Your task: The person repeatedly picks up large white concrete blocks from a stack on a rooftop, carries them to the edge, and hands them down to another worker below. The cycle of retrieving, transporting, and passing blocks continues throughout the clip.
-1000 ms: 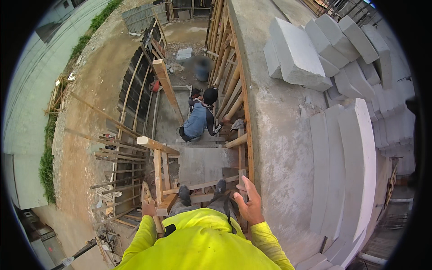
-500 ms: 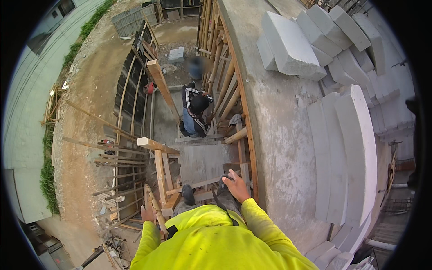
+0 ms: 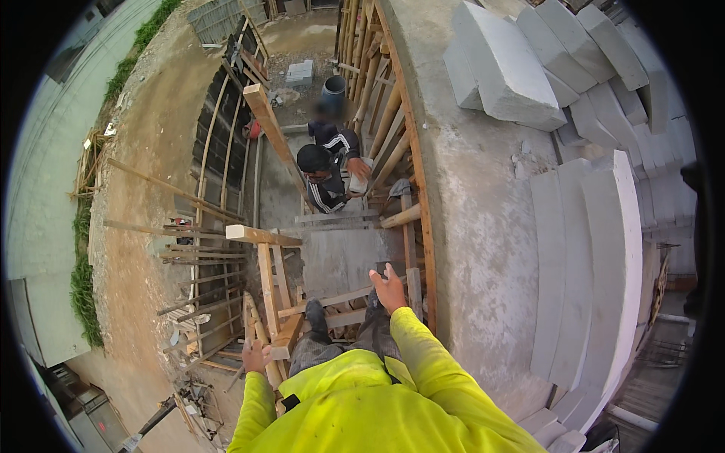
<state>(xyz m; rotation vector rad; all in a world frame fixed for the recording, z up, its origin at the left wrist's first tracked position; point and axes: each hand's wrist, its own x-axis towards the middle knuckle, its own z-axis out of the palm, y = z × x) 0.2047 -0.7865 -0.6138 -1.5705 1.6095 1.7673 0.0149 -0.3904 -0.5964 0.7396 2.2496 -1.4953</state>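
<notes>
Left hand (image 3: 257, 356) is hovering by the bamboo pole (image 3: 261, 330), right hand (image 3: 389, 291) near the slanting timber (image 3: 340, 303), each grip hanging open, empty; below, a co-worker (image 3: 325, 198) is holding a grey block (image 3: 359, 178). Keeping both boots (image 3: 316, 315) planted and that pole close is probably paying off.

Head-high fisheye view, steeply downward over left hand (image 3: 257, 357) and right hand (image 3: 390, 291).

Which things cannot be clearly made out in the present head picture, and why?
Head view, all items:
Farther person: head blurred; body partly hidden by the nearer co-worker.
Pale object, held by that co-worker: partly covered by a hand; material unclear.
Wearer's left hand: contact with the bamboo pole unclear from above.
Blue barrel: inside too small and dark.
</notes>
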